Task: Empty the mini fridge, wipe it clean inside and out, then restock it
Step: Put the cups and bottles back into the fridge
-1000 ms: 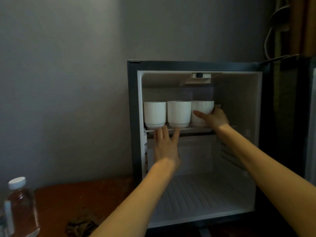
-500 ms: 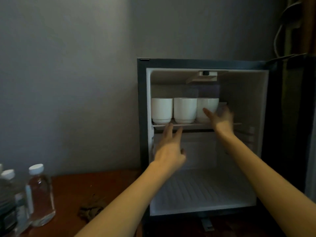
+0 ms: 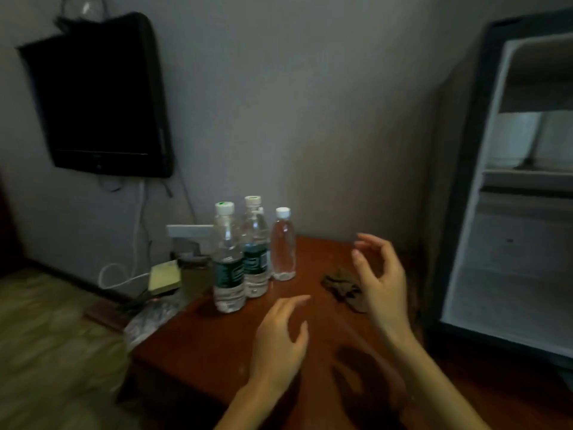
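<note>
Television (image 3: 99, 97) hung dark on the wall at far left, with a white cable (image 3: 136, 243) trailing down below it toward the floor. A yellow pad (image 3: 164, 276) lay just off the left edge of the reddish wooden table (image 3: 217, 346). Three water bottles (image 3: 228, 259) stood upright and capped in a tight cluster near the table's back left corner, two labelled and one plain. They were probably parked there outside the fridge so the interior could be cleaned, and were grouped so that they could go back in together. The left hand (image 3: 280, 339) hovered palm down over the bare wood, fingers loosely spread and holding nothing, and looked headed for the bottles. The right hand (image 3: 379, 280) was raised nearer the wall, fingers curved apart with the thumb out and nothing between them. It was poised above a crumpled brown cloth (image 3: 339, 285) on the table; whether it touched the cloth could not be told. The cloth lay close beside the fridge, handy for wiping. The mini fridge (image 3: 465, 181) stood at far right on the same surface with its white interior open to view. White cups (image 3: 511, 138), blurred, sat side by side on its upper shelf. Judged from this, restocking was partly done, and the bottles had yet to go in.
</note>
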`<state>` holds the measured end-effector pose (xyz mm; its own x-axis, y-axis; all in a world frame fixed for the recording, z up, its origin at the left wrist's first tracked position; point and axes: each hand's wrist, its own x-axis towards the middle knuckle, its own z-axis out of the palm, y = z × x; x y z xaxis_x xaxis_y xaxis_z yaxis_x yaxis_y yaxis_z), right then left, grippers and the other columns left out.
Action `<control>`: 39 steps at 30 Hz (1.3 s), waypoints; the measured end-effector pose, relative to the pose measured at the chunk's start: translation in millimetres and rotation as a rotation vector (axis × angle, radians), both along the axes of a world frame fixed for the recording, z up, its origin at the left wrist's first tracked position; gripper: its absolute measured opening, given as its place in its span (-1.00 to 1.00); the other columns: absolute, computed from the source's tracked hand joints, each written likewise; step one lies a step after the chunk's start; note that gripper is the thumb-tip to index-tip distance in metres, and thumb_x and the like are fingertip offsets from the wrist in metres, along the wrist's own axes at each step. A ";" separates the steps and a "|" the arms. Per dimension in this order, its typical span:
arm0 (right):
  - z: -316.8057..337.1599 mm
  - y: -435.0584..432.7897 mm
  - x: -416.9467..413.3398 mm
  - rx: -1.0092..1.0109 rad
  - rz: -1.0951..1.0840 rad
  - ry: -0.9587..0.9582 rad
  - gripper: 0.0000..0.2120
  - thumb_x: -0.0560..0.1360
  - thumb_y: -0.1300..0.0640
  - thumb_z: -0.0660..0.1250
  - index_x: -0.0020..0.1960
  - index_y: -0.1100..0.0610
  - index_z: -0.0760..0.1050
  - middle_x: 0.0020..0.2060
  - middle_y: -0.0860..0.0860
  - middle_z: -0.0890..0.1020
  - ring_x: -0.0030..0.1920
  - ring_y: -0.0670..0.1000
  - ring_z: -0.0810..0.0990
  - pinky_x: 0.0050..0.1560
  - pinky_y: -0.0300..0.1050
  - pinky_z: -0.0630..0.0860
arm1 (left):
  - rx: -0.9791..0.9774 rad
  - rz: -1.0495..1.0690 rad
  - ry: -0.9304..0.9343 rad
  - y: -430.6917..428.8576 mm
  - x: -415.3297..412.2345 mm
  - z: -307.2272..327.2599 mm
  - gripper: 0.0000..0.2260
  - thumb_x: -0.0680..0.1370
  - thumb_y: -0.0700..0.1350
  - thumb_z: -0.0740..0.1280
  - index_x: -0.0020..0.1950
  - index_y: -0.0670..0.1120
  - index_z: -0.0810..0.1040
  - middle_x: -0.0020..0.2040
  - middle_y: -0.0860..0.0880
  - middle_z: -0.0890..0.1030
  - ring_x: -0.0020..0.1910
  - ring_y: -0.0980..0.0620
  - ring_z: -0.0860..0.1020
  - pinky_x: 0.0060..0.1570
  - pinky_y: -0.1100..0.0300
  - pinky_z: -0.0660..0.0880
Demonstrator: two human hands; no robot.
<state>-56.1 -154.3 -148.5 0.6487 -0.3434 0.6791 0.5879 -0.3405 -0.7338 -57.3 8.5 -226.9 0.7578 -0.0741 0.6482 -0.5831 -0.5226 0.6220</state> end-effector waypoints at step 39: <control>-66.4 118.0 43.3 0.081 0.751 0.479 -0.38 0.35 0.09 0.54 0.35 -0.01 0.38 0.20 -0.07 0.58 0.17 -0.11 0.57 0.05 -0.25 0.55 | -0.437 -0.223 0.493 104.1 39.3 -21.8 -0.34 0.30 -0.19 0.60 0.34 -0.01 0.43 0.19 0.02 0.62 0.17 0.06 0.60 0.13 0.11 0.55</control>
